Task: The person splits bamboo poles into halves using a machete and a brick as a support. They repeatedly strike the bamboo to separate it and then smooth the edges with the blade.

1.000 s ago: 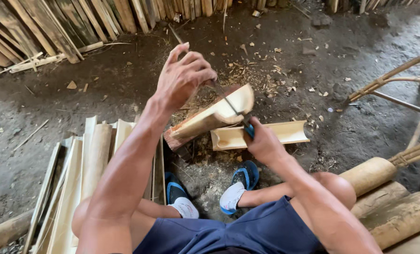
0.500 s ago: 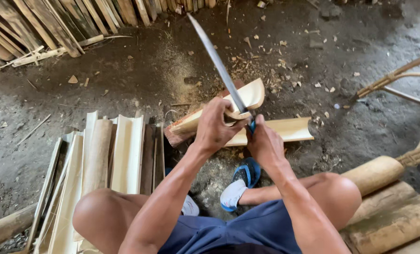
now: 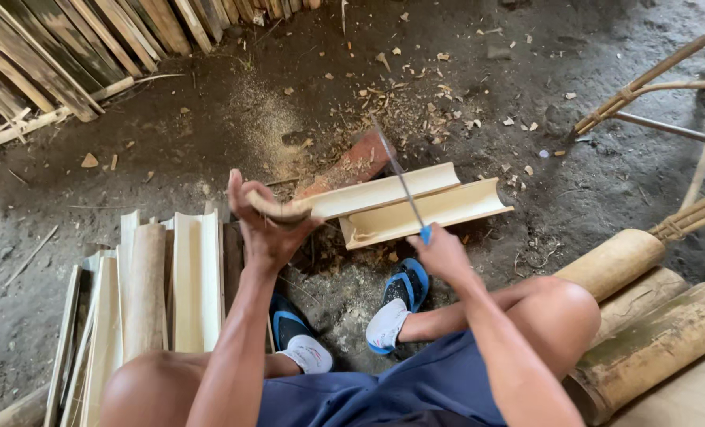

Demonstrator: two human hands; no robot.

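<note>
Clearly, the left hand [image 3: 267, 229] clamps the near end of a pale split bamboo half-culm [image 3: 384, 192], propping it on a reddish wooden block [image 3: 352, 164] to steady it, while the right hand [image 3: 441, 251], apart, grips a blue-handled long knife [image 3: 402, 183] laid across it.

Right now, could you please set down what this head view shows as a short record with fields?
Setting: dark dirt floor strewn with pale wood chips.
Left hand: grips the near end of a pale split bamboo half, raised at a slant.
Right hand: holds a blue-handled long knife, blade lying across the bamboo half.
Below: second pale bamboo half on the ground; reddish block behind.
Left side: stack of split bamboo pieces.
Right side: round bamboo logs.
Feet: blue sandals.
</note>
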